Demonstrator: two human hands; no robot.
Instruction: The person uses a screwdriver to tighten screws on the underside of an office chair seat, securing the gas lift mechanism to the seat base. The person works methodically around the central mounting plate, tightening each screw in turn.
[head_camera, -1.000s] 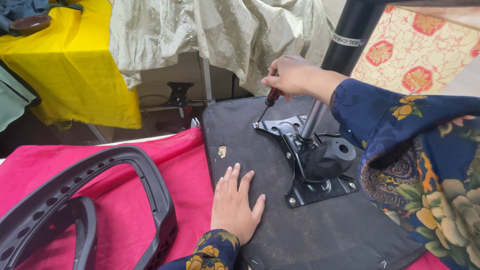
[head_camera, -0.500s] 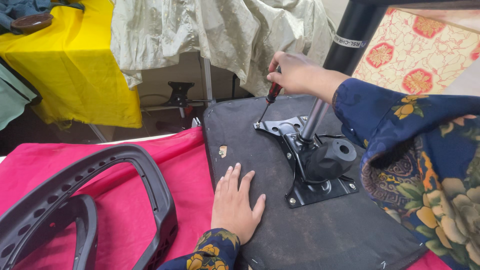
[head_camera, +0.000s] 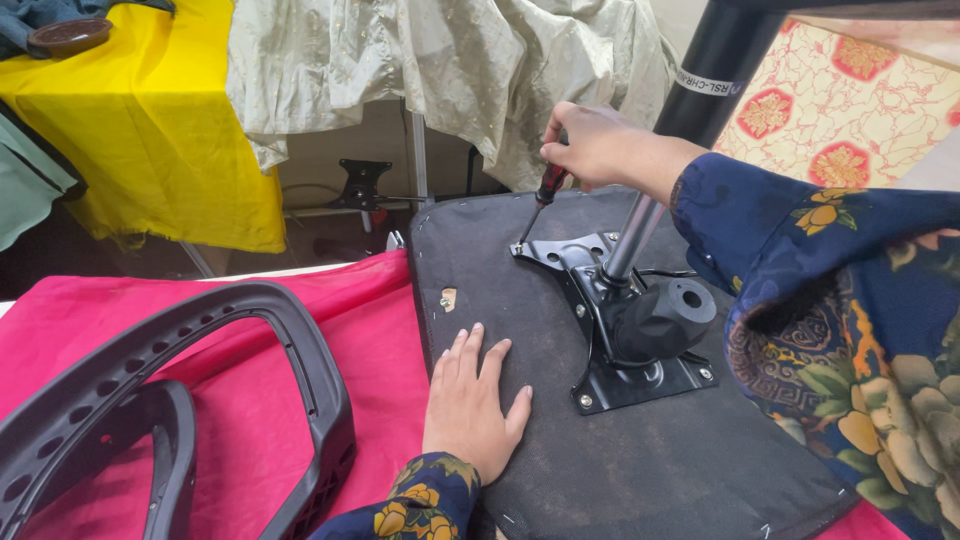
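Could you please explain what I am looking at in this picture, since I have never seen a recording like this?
There is no machine here: a person wears a camera on the head, so the view looks down at their own two hands. The left hand lies flat on a dark fabric-covered chair seat panel, which lies upside down on a bright pink cloth. The right hand grips a screwdriver with a red and black handle, its tip at a corner of the black metal mounting plate fixed to the seat. A shiny metal column rises from that plate. At the left lies a curved black plastic frame with holes.
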